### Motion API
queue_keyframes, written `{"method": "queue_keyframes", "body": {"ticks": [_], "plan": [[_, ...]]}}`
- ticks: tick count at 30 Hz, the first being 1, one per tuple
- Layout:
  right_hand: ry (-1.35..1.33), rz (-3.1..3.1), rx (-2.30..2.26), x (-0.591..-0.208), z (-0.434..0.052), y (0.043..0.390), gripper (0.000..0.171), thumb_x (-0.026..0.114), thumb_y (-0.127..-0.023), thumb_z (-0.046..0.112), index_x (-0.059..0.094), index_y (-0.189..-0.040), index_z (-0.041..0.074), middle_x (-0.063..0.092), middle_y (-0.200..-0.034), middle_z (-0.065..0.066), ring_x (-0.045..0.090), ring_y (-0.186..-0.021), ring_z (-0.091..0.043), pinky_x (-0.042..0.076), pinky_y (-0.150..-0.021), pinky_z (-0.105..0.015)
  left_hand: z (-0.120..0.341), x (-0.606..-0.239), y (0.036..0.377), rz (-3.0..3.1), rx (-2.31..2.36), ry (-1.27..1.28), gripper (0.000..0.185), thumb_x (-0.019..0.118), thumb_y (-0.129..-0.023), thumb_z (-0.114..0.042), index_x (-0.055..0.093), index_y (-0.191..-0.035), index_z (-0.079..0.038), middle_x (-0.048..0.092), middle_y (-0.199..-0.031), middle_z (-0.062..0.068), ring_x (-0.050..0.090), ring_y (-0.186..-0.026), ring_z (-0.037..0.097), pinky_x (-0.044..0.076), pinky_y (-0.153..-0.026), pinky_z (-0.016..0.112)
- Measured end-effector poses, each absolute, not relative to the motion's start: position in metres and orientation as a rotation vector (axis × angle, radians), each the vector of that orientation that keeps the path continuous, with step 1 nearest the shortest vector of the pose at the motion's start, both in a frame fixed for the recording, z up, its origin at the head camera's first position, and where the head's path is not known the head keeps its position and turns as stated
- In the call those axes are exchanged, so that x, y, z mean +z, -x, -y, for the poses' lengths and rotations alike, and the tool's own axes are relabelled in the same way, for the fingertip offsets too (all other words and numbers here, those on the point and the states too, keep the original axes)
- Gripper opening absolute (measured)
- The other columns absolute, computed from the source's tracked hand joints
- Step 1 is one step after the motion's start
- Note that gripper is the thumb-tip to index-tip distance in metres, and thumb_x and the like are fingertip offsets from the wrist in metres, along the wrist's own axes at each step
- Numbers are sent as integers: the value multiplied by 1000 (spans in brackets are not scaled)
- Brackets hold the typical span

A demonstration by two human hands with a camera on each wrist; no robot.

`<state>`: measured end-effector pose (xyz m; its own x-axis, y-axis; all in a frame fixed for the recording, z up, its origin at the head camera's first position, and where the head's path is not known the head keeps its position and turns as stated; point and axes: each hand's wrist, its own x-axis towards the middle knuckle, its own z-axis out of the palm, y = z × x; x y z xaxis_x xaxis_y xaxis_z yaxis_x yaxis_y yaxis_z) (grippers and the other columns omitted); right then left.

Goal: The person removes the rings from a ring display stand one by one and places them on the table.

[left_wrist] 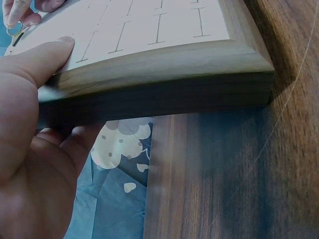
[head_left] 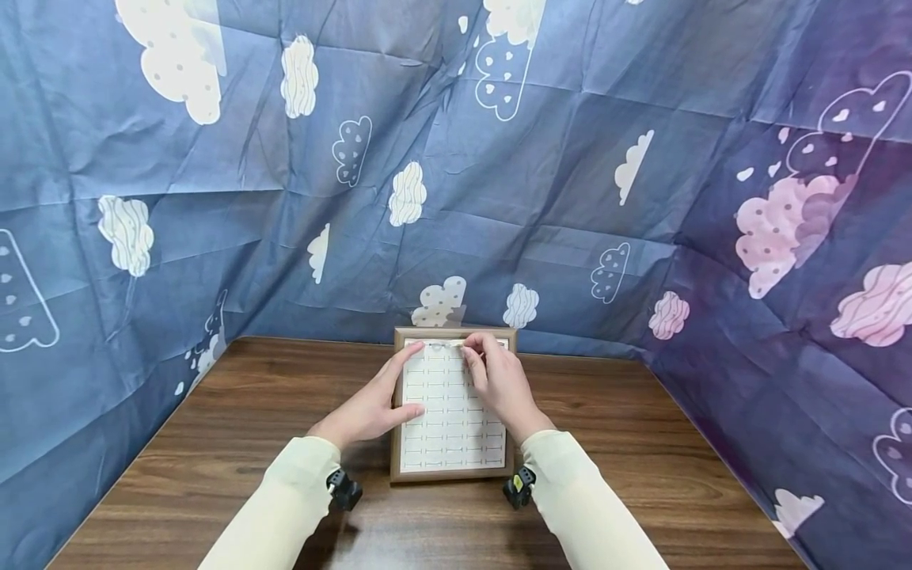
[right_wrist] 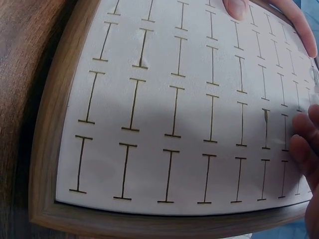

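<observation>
A wood-framed display board (head_left: 453, 476), its white pad cut with rows of I-shaped slits, stands tilted in front of me. My left hand (head_left: 370, 404) grips its left side, thumb and index finger over the pad and other fingers beneath the frame in the left wrist view. At the top row, my right hand (head_left: 502, 388) pinches a small gold ring (left_wrist: 21, 26) between thumb and fingertips. Small shiny pieces (head_left: 436, 345) sit along that row between the hands. The lower slits hold nothing.
The board is on a dark wood-grain table (head_left: 285, 396). Behind and to both sides hangs a blue cloth (head_left: 470, 237) with printed clouds, close to the table's back edge. Each wrist wears a small black camera (head_left: 345, 488).
</observation>
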<state>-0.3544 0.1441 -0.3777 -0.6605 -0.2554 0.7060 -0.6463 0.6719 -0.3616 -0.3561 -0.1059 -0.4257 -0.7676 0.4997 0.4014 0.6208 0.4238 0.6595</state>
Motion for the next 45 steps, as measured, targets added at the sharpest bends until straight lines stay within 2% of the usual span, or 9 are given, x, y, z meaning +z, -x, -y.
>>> {"method": "queue_keyframes", "body": {"ticks": [11, 22, 29, 37, 45], "plan": [[-724, 2220, 823, -378, -150, 353, 6, 63, -109, 11, 64, -113, 7, 71, -89, -3, 61, -74, -12, 53, -70, -30, 104, -424, 357, 2527, -1270, 1016, 100, 79, -99, -14, 13, -174, -27, 26, -177, 13, 35, -160, 30, 33, -128, 55], [-698, 2176, 939, -370, -163, 349, 5, 62, -109, 8, 64, -112, 4, 69, -84, -5, 59, -66, -10, 50, -62, -26, 103, -424, 357, 2535, -1287, 1025, 101, 78, -100, -14, 12, -174, -28, 22, -178, 14, 33, -160, 32, 33, -127, 56], [-676, 2212, 916, -374, -179, 344, 5, 66, -106, 5, 65, -111, 5, 69, -83, -2, 59, -69, -7, 51, -65, -24, 103, -426, 357, 2536, -1294, 1022, 101, 78, -100, -14, 12, -174, -29, 21, -179, 13, 34, -160, 32, 34, -126, 56], [-638, 2239, 830, -379, -202, 337, 9, 71, -102, 5, 67, -110, 5, 73, -87, -2, 63, -77, -10, 54, -70, -25, 104, -426, 356, 2539, -1295, 1016, 101, 79, -100, -15, 12, -173, -30, 19, -180, 12, 34, -160, 33, 34, -126, 56], [-637, 2275, 793, -383, -222, 330, 8, 72, -101, 5, 69, -107, 9, 69, -84, 2, 59, -75, -6, 52, -68, -24, 106, -425, 356, 2552, -1292, 997, 102, 79, -100, -14, 10, -173, -31, 19, -179, 13, 33, -160, 32, 34, -126, 56]]}}
